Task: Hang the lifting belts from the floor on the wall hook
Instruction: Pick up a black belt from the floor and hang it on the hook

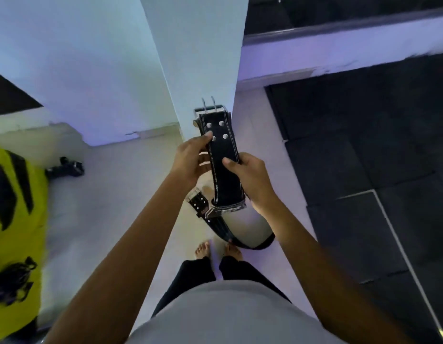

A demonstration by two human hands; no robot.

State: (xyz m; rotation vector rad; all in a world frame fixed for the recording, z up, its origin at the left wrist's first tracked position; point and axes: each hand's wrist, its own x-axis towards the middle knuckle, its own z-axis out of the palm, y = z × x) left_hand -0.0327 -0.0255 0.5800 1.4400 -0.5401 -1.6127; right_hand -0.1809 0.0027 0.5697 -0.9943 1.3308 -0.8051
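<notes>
A black lifting belt with white stitching and a two-prong metal buckle at its top end is held upright in front of a white pillar. My left hand grips its left edge near the rivets. My right hand grips its right edge lower down. The belt's lower part folds over near my wrists. A second black belt lies curled on the pale floor just ahead of my bare feet, its buckle end to the left. No wall hook is visible.
A yellow and black object fills the left edge, with black straps on it. A small black item lies on the floor by the wall. Dark rubber matting covers the floor to the right.
</notes>
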